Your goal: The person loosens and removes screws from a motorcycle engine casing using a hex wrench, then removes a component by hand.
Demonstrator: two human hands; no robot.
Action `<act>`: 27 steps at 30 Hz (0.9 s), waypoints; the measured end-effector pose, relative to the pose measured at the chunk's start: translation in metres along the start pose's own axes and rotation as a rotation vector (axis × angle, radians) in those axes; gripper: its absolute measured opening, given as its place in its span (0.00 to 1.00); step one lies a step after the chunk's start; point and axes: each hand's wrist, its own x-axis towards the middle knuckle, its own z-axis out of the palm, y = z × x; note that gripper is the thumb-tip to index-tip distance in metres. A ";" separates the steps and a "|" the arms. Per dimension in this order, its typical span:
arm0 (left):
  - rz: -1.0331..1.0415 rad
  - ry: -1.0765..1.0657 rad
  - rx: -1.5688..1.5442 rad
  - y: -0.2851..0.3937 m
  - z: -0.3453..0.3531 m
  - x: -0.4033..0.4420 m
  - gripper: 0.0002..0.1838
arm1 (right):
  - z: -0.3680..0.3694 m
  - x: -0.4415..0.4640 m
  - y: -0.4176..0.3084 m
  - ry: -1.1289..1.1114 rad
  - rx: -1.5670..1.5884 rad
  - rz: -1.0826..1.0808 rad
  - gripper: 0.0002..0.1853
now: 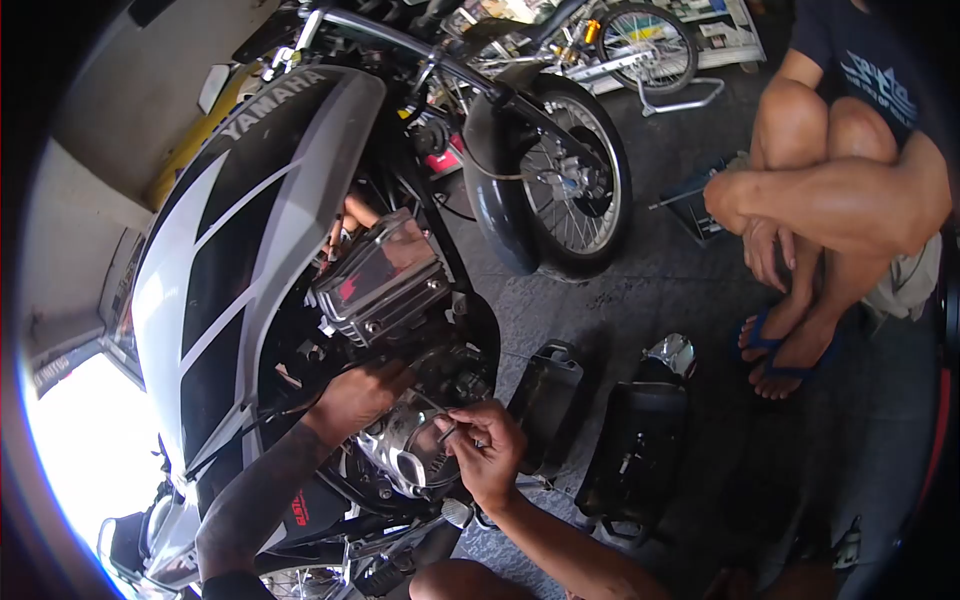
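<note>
A person's two bare hands work at the engine [405, 462] of a motorcycle, beneath its grey-and-black fuel tank [265, 170] lettered YAMAHA. Beyond stands the front wheel [575, 180]; on the dark floor [560, 310] to the right of the engine lie two black trays, the nearer [548, 400] and the farther [632, 450], the latter containing small metal parts [633, 455]. A shiny metal piece [670, 355] lies at the far end of the second tray. Another person [840, 190] squats at upper right, well apart from the engine. A shiny ribbed block [385, 285] sits above the engine, and the left hand [365, 397] covers part of the engine's upper side, its fingers curled inward; whether they grip anything cannot be told. The right hand [487, 452] pinches a slim piece [432, 402] between thumb and fingers, just in front of the engine. The engine is silver with a rounded, polished cover and darker parts above; the slim piece is narrow and greyish, its identity unclear. The cover faces the wearer; the slim piece's long axis slants from upper left to lower right, its lower end at the right fingertips.
</note>
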 end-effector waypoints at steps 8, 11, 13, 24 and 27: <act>-0.061 0.104 -0.005 0.008 0.002 0.003 0.14 | 0.011 0.000 -0.047 -0.149 0.227 0.333 0.17; -0.065 0.138 0.057 0.008 0.015 0.001 0.13 | 0.015 -0.002 -0.041 -0.105 0.097 0.181 0.15; -0.086 0.137 0.148 0.011 0.013 0.003 0.11 | 0.013 0.005 -0.047 -0.161 0.075 0.316 0.13; 0.035 0.355 -0.210 0.043 -0.023 0.012 0.12 | -0.023 0.040 -0.055 -0.535 -0.426 -0.127 0.21; 0.144 0.305 -0.279 0.030 0.005 0.008 0.14 | -0.036 0.051 -0.030 -0.688 -0.309 -0.249 0.24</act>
